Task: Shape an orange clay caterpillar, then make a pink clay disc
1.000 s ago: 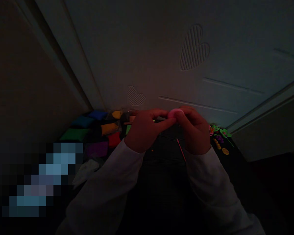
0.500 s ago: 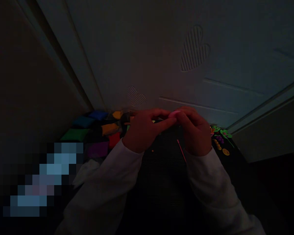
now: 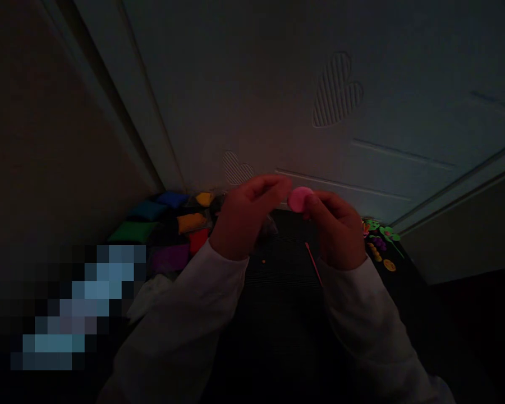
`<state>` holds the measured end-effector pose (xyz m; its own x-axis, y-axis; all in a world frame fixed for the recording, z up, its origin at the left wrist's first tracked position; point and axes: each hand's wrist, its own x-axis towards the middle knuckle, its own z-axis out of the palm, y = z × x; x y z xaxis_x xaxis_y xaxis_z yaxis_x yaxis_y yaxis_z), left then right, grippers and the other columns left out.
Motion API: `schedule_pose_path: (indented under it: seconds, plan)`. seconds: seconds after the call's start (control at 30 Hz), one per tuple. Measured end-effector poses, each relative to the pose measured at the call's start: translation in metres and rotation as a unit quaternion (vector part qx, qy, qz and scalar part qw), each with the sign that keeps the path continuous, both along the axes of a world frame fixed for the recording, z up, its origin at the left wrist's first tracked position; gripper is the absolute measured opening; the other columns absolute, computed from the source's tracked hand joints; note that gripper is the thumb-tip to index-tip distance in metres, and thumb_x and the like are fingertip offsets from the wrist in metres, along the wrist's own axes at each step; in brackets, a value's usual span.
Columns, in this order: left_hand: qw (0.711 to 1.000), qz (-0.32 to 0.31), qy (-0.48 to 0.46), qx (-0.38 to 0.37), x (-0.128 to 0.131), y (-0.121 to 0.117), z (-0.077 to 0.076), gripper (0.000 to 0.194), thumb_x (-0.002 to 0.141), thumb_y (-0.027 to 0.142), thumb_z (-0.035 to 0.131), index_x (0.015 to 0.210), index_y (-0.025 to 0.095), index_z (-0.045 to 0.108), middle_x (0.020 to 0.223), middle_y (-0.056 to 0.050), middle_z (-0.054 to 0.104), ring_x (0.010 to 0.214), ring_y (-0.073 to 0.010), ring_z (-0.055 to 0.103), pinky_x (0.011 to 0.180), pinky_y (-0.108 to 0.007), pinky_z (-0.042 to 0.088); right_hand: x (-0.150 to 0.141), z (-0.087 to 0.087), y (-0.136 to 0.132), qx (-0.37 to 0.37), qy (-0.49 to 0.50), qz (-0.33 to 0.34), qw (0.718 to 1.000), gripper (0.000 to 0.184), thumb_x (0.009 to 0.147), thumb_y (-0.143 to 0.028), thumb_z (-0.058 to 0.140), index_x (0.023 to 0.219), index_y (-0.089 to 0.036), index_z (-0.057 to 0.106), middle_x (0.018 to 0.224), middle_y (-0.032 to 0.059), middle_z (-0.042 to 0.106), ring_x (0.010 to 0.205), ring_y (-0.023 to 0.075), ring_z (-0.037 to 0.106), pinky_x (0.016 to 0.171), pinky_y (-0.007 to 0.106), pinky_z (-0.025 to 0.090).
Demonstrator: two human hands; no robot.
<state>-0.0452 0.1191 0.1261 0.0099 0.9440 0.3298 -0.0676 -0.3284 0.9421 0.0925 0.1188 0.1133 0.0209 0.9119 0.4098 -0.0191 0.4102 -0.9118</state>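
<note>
A flat, round pink disc of modelling clay [image 3: 299, 200] is pinched at its right edge by my right hand [image 3: 336, 227], thumb on the near side. Close to the disc's left edge is my left hand [image 3: 246, 216], its thumb and fingertips drawn together. Nothing shows between them, and whether they touch the disc is unclear. Both hands are raised above the far part of the dark table. Below my right wrist lies a thin pink stick-like tool [image 3: 313, 261], and a tiny orange crumb [image 3: 264, 261] is on the tabletop.
Packets of coloured clay lie at the left: green [image 3: 132, 232], blue [image 3: 172, 198], orange [image 3: 192, 223] and purple [image 3: 170, 258]. A crumpled white item [image 3: 151, 292] is near my left sleeve. Small flower-like and yellow pieces [image 3: 389, 265] lie at right. A panelled surface with hearts [image 3: 339, 92] rises behind.
My left fingers have moved up and off the front of the pink disc. The disc now faces me and shows more fully, held by my right hand.
</note>
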Motion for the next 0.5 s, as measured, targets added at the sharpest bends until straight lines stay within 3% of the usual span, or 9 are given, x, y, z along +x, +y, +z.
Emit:
schedule_pose_path:
  seconds: [0.13,0.23,0.4,0.5]
  plan:
    - [0.995,0.096,-0.030,0.029,-0.014,0.006,-0.001,0.028,0.075,0.040,0.048,0.088,0.018,0.060,0.090,-0.005,0.062,0.083,-0.0145,0.058,0.070,-0.026,0.045,0.004,-0.005,-0.004,-0.104,-0.101,0.101,0.984,0.021,0.068,-0.032,0.062,0.084,-0.020,0.061,0.071,-0.0019,0.063,0.064,0.0078,0.057,0.060,0.021,0.044]
    - [0.987,0.143,-0.064,0.043,-0.026,0.011,-0.003,0.024,0.076,0.040,0.047,0.085,0.021,0.059,0.089,-0.003,0.062,0.083,-0.0141,0.057,0.068,-0.025,0.044,0.006,-0.028,-0.018,-0.154,-0.215,0.152,0.952,0.025,0.069,-0.037,0.060,0.086,-0.018,0.058,0.071,-0.0011,0.062,0.064,0.0086,0.056,0.058,0.022,0.043]
    - [0.977,0.131,-0.164,0.044,-0.038,0.021,-0.009,0.018,0.073,0.038,0.051,0.078,0.023,0.060,0.084,0.000,0.061,0.077,-0.0125,0.057,0.064,-0.024,0.043,0.019,-0.084,-0.048,-0.202,-0.430,0.161,0.865,0.028,0.074,-0.044,0.050,0.081,-0.018,0.058,0.069,0.0003,0.059,0.062,0.0100,0.053,0.055,0.024,0.040]
    - [0.967,0.114,-0.227,0.032,-0.040,0.023,-0.009,0.016,0.070,0.036,0.055,0.074,0.021,0.061,0.077,0.001,0.059,0.069,-0.0101,0.055,0.060,-0.022,0.041,0.028,-0.101,-0.058,-0.162,-0.485,0.142,0.848,0.026,0.078,-0.041,0.047,0.082,-0.019,0.059,0.076,0.0022,0.058,0.069,0.0116,0.053,0.062,0.027,0.041]
